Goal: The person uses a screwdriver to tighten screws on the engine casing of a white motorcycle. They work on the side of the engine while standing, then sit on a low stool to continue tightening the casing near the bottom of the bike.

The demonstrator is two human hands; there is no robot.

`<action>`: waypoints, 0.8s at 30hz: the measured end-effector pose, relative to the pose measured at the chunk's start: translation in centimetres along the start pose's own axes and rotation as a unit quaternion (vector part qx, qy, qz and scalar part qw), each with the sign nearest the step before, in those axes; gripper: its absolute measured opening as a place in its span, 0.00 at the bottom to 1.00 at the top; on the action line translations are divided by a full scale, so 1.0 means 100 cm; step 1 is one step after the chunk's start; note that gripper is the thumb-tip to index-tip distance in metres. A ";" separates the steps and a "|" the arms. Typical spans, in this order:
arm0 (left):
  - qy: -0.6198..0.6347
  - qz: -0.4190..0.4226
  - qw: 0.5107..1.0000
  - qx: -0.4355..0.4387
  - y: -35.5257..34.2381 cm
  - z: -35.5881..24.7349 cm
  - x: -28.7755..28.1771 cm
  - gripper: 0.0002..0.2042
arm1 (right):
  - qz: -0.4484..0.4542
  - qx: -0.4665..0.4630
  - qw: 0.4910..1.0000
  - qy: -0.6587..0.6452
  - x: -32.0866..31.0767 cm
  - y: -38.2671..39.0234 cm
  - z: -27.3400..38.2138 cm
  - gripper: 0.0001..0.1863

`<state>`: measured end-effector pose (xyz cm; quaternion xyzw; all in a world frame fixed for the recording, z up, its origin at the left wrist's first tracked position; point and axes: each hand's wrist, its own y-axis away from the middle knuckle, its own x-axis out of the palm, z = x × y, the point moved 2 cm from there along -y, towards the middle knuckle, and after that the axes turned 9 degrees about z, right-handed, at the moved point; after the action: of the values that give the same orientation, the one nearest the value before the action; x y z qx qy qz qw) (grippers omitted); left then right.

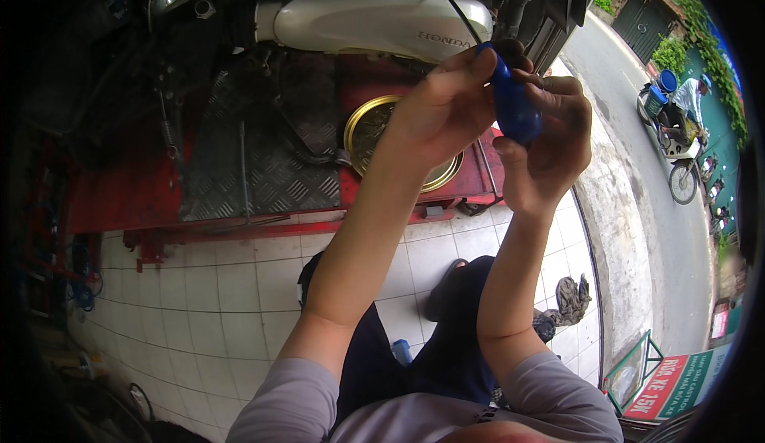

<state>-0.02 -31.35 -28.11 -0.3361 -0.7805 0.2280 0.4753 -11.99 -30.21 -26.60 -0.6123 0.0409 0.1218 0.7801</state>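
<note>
A screwdriver with a rounded blue handle [518,112] and a thin dark shaft is raised in front of a motorbike. Its shaft points up and left, across the silver-grey cover [358,21]; whether the tip touches anything is hard to make out. My left hand [450,100] is closed at the upper end of the handle, where the shaft begins. Around the handle's lower, fatter part, the fingers and thumb of my right hand [562,120] are closed. Behind my left forearm is a round gold-rimmed tray [351,134], partly hidden.
The motorbike stands over a red lift platform [119,196] with a black tread-plate mat [215,148]. A long metal rod [245,164] lies on it; a thin T-shaped wrench [489,174] is at its right. A crumpled rag [570,299] lies on the tiles. A rider [687,108] is on the road.
</note>
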 end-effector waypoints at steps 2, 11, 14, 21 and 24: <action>-0.011 0.008 1.000 -0.012 0.001 -0.004 0.002 0.11 | -0.023 0.006 0.999 0.025 0.001 0.002 0.000 0.29; -0.118 -0.037 0.991 -0.048 0.000 0.008 -0.004 0.14 | -0.006 0.077 0.992 0.096 -0.025 -0.002 0.000 0.28; -0.149 -0.021 0.985 -0.084 -0.002 0.006 -0.001 0.14 | 0.050 0.047 0.992 0.109 -0.039 -0.007 0.011 0.24; -0.202 -0.073 0.970 -0.118 0.009 0.005 0.000 0.12 | 0.033 0.142 0.989 0.038 -0.074 0.002 -0.002 0.12; -0.226 -0.110 0.959 -0.128 0.006 0.012 -0.007 0.10 | 0.067 0.187 0.974 0.111 -0.088 0.011 -0.026 0.14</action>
<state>-0.68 -31.51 -29.45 -0.2456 -0.9224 0.1429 0.2615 -20.57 -33.74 -26.44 -0.4613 0.1904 0.0955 0.8613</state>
